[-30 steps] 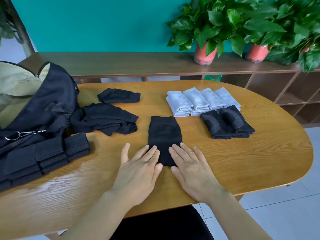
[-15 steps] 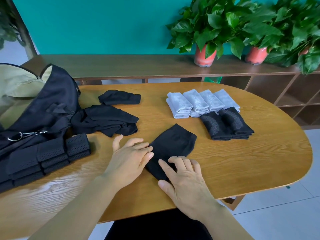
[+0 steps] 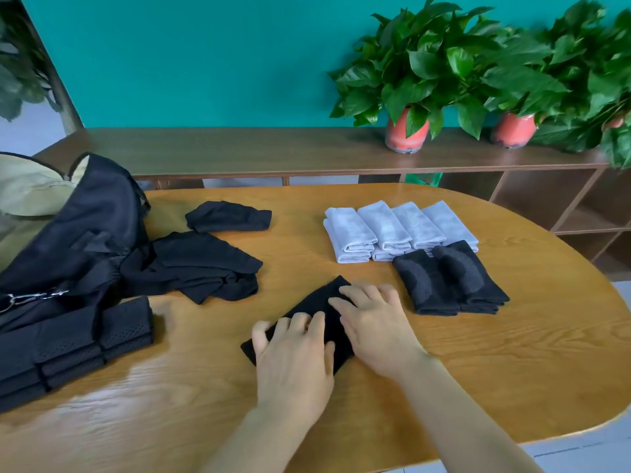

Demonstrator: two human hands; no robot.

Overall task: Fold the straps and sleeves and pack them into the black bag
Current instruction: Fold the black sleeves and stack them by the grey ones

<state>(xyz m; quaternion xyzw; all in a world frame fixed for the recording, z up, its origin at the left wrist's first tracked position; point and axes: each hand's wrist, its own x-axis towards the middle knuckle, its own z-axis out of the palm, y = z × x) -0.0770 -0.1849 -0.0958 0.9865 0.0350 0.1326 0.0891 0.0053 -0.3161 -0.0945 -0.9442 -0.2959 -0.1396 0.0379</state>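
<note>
Mid-fold on a black sleeve (image 3: 316,303) near-centre on the counter (image 3: 512,370): left fingers (image 3: 295,324) gripping its near end, right fingers (image 3: 355,295) straight, pressing it flat. Folded stacks (image 3: 386,228) waiting far right. Left to do, seemingly: loose pile (image 3: 201,264), then packing the black bag (image 3: 88,230).

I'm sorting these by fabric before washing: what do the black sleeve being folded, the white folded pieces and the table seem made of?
Black sleeve: thin matte knit, probably stretchy; it lies limp, without shine. White folded pieces: soft knit or mesh-like cloth, faintly textured; fibre unclear. Table: wood or wood-look veneer, glossy; grain lines and light glare show.
</note>
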